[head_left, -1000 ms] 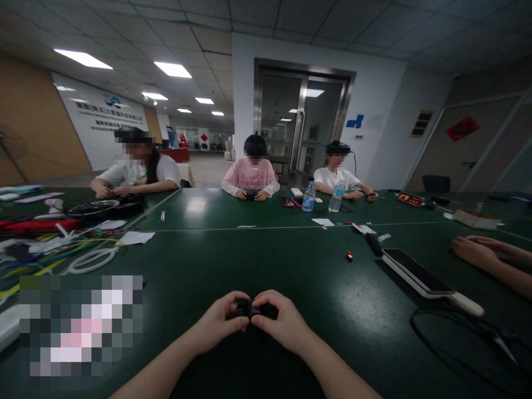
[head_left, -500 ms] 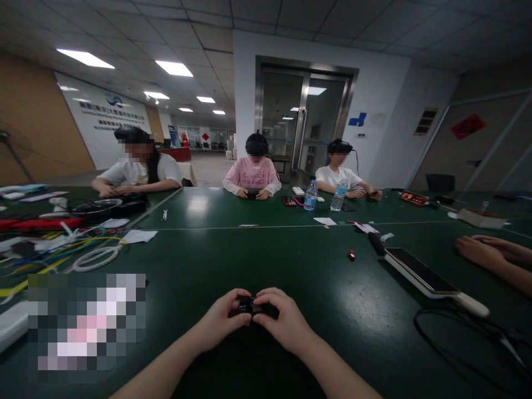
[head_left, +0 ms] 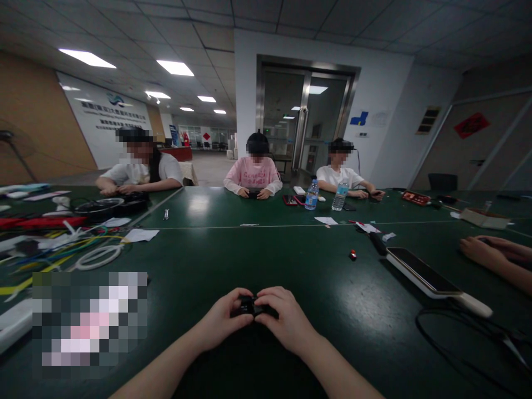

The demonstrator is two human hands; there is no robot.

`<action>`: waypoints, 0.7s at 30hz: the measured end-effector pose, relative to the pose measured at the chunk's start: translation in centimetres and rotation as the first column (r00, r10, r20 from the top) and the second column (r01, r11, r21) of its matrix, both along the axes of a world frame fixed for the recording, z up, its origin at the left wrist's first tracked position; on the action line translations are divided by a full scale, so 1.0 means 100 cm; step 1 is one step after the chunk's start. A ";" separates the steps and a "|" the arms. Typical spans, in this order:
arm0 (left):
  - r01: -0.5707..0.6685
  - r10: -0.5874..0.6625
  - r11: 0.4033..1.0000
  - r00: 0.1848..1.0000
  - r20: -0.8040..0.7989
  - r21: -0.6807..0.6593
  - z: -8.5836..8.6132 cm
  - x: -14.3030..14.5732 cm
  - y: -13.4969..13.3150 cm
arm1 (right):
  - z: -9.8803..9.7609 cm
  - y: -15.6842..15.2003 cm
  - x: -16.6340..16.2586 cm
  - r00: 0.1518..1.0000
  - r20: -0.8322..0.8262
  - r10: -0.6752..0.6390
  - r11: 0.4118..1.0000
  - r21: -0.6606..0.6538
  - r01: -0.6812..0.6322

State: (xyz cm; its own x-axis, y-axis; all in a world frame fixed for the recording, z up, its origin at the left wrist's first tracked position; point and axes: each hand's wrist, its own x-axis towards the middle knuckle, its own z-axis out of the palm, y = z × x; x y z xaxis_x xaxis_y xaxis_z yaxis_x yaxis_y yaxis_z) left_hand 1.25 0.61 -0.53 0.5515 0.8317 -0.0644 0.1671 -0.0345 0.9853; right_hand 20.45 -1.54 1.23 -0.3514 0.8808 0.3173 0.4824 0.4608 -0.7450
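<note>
At the near edge of the green table (head_left: 199, 260), my left hand (head_left: 226, 311) and my right hand (head_left: 283, 316) meet around a small glossy black object (head_left: 248, 305). Thumbs press its near side and curled fingers rest on top and beyond it, on both hands. Most of the object is covered by my fingers, so its exact kind cannot be made out. It is held low, close over the dark tabletop.
To the left lie a blurred-out item (head_left: 93, 321), a coiled white cable (head_left: 97, 256) and tangled wires. On the right are a phone (head_left: 424, 270), a black cable (head_left: 440, 343) and another person's hands (head_left: 482, 249). Water bottles (head_left: 311, 195) stand farther back, near several seated people.
The view has shifted very slightly, moving the surroundings a few pixels to the right. Both my hands keep almost the same grip on the black object.
</note>
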 end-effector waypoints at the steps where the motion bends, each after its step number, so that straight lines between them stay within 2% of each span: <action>1: -0.006 0.006 1.000 1.000 -0.012 0.014 -0.001 0.000 0.000 | 0.000 0.000 0.000 1.000 -0.013 -0.002 1.000 -0.024 0.002; 8: -0.013 0.014 1.000 0.999 0.036 -0.021 -0.002 -0.001 0.001 | -0.009 0.005 -0.003 0.985 -0.156 -0.072 0.969 -0.246 0.031; 10: -0.011 0.013 0.999 0.998 0.058 -0.042 -0.001 -0.002 0.003 | -0.009 0.004 -0.003 0.984 -0.169 -0.058 0.971 -0.239 0.016; 13: -0.016 0.021 0.998 0.996 0.090 -0.058 -0.001 -0.005 0.007 | -0.006 0.002 -0.003 0.982 -0.188 0.004 0.985 -0.166 -0.036; 16: -0.027 0.033 0.998 0.994 0.104 -0.062 -0.001 -0.007 0.009 | -0.004 0.000 -0.002 0.979 -0.202 0.011 0.994 -0.106 -0.033; 21: -0.003 0.012 0.996 0.995 0.103 -0.088 -0.001 -0.009 0.008 | -0.003 -0.001 -0.001 0.990 -0.142 0.007 0.993 -0.119 -0.025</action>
State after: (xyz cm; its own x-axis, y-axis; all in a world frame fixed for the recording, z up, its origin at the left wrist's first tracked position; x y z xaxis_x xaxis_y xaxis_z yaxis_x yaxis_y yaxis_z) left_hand 0.38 1.42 -0.58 0.5527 0.8295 -0.0796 0.0637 0.0532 0.9966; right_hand 20.36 -1.60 0.89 -0.3249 0.9101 0.2571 0.3614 0.3707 -0.8556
